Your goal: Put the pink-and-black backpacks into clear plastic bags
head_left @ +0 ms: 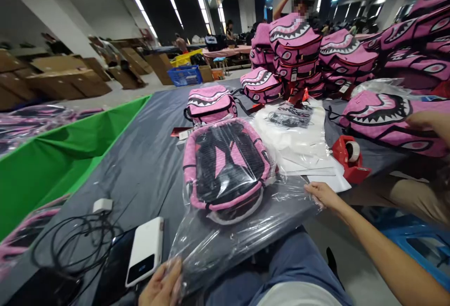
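In front of me a pink and black backpack lies on the table inside a clear plastic bag. The bag's loose end spreads flat toward my lap. My left hand pinches its near left corner, beside a white power bank. Over on the right, my right hand grips the other corner, pulling the edge out wide. The backpack sits at the far end of the bag, apart from both hands.
Pink shark-mouth backpacks are stacked at the back right. A red tape dispenser stands near white printed bags. A co-worker's hand touches a backpack on the right. Cables coil at left, beside a green-lined bin.
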The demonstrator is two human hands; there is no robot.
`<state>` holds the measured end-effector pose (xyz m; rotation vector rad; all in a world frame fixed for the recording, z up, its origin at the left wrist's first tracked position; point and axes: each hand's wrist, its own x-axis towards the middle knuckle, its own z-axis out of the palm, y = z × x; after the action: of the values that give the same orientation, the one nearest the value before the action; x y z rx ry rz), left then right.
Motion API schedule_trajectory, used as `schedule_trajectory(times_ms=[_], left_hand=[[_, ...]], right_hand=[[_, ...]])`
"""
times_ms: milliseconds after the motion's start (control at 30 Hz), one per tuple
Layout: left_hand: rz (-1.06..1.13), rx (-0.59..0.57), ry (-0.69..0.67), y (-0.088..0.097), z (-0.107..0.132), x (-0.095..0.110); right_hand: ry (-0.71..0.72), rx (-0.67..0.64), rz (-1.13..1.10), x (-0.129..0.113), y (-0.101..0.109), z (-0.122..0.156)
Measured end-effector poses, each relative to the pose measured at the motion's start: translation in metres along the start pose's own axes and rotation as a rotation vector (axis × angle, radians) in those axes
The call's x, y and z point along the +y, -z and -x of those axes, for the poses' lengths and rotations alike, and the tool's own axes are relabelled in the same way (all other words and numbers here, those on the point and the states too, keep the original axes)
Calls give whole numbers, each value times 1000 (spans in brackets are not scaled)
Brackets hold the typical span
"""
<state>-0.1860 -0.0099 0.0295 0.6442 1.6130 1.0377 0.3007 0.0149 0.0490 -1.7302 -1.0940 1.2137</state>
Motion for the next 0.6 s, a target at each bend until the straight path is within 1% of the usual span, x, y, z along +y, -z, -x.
schedule_trajectory(times_ms=[67, 100, 133, 167, 200, 233, 267, 300, 333, 367, 433, 467, 500, 533, 600], left_hand=[[11, -39, -48, 3, 4, 1], [-37, -41, -106, 7, 2, 1], [-130, -16, -202, 15, -2, -1], [-272, 30, -360, 24, -7, -4], [-438, 87, -554, 35, -14, -8], [-595, 131, -745, 46, -22, -13], [-729, 146, -921, 56, -28, -16], [-831, 142, -1078, 64, -33, -19], [-905, 121, -1219, 68, -37, -21], [-954, 90, -1338, 69, -37, -21], [-1013, -2, -1506, 62, -33, -18], [-1005, -67, -1525, 56, -29, -15], [-960, -135, -1470, 50, -24, -11], [-891, -189, -1365, 44, -20, -7], [-725, -237, -1076, 36, -14, 0]], right_hand=[[0, 25, 22, 8, 7, 4], [47, 81, 75, 14, 12, 7], [135, 167, 163, 19, 17, 10], [251, 266, 280, 25, 22, 14], [384, 356, 414, 31, 26, 17], [519, 409, 546, 35, 30, 21], [642, 414, 660, 39, 33, 23], [739, 372, 745, 41, 34, 25], [816, 302, 797, 41, 35, 26], [867, 221, 820, 39, 35, 26], [892, 85, 785, 33, 36, 25], [872, 44, 733, 29, 37, 23], [835, 25, 658, 24, 38, 22], [785, 31, 564, 19, 38, 21], [672, 99, 352, 11, 37, 20]])
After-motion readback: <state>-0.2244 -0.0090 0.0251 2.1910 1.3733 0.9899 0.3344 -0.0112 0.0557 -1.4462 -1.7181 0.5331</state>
